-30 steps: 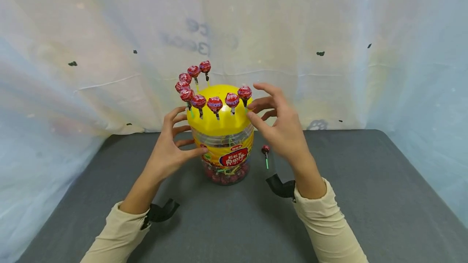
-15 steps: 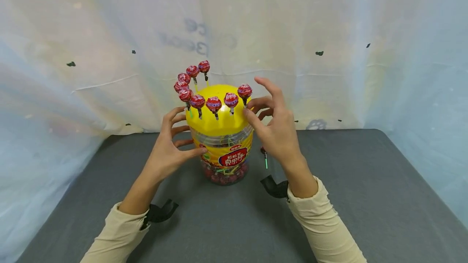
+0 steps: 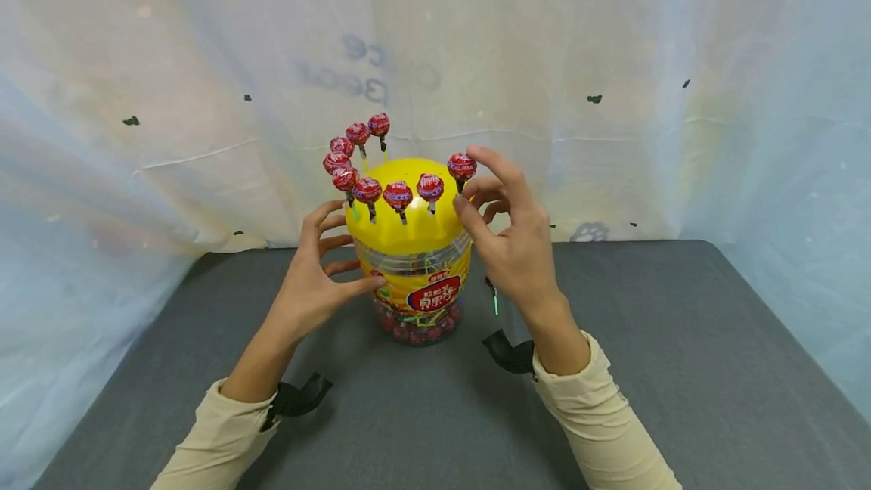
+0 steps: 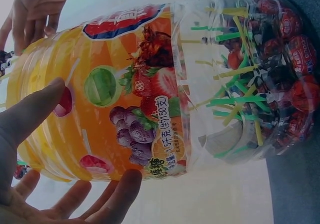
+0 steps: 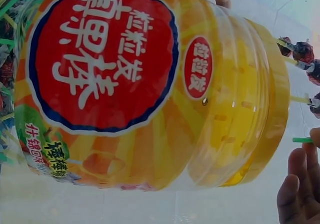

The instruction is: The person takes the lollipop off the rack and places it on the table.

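A clear plastic lollipop jar (image 3: pixel 415 293) with a yellow lid (image 3: pixel 401 227) stands upright on the table. My left hand (image 3: pixel 316 271) grips its left side, thumb across the front label and fingers round the back. My right hand (image 3: pixel 513 233) pinches a red-wrapped lollipop (image 3: pixel 462 166) by its stick at the lid's right edge, index fingertip by the candy. In the right wrist view the tip of its green stick (image 5: pixel 302 140) shows just off the lid. Several other lollipops (image 3: pixel 398 195) stand upright in an arc along the lid's left and front.
One loose lollipop (image 3: pixel 495 301) lies on the dark grey table (image 3: pixel 422 429) right of the jar, its head partly hidden by my right hand. More lollipops (image 4: pixel 295 79) fill the jar's bottom. A pale curtain (image 3: pixel 503 44) hangs behind the table.
My right hand has shifted slightly left. The pinched lollipop has risen a little and moved right, and the index finger has come down to its head. The left hand keeps its grip.
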`<action>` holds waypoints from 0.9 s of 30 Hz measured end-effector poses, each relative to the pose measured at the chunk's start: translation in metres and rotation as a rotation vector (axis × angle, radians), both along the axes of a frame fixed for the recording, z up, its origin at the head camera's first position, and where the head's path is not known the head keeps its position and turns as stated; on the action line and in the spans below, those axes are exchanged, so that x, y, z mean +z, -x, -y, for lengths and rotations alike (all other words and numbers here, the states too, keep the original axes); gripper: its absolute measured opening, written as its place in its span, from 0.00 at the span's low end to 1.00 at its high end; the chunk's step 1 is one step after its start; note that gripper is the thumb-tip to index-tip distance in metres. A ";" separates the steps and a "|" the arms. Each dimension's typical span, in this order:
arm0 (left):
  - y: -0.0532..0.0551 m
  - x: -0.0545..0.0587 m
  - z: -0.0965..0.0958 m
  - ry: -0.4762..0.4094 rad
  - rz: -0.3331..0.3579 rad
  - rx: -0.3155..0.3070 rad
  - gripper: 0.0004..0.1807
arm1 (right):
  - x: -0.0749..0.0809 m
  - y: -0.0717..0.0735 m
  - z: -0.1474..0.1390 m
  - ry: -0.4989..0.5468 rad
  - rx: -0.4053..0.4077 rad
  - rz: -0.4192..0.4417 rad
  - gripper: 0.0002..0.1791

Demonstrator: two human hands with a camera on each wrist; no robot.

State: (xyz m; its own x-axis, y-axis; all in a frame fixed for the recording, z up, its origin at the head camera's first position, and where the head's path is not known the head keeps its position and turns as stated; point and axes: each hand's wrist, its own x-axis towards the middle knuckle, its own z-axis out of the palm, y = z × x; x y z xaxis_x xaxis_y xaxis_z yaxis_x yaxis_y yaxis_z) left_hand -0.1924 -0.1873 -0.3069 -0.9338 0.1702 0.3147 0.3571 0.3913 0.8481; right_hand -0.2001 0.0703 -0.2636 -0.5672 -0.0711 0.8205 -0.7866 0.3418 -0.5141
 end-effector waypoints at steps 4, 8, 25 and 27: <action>0.000 0.000 0.000 0.003 -0.001 0.001 0.60 | 0.001 -0.002 -0.001 0.015 0.002 -0.003 0.28; 0.000 0.000 0.000 0.008 -0.001 0.006 0.60 | 0.001 -0.002 -0.003 0.002 -0.002 0.007 0.27; -0.001 -0.001 0.000 0.010 -0.002 0.013 0.60 | 0.003 -0.007 -0.012 -0.070 -0.068 0.091 0.31; -0.001 0.000 0.000 0.011 -0.005 0.016 0.60 | 0.004 -0.007 -0.013 -0.079 -0.075 0.096 0.31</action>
State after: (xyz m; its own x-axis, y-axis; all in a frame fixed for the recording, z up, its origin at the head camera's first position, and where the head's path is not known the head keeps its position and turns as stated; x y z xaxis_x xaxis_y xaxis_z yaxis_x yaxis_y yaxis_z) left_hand -0.1919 -0.1869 -0.3070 -0.9350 0.1589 0.3171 0.3547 0.4058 0.8424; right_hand -0.1928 0.0832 -0.2594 -0.6492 -0.0882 0.7555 -0.7057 0.4405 -0.5550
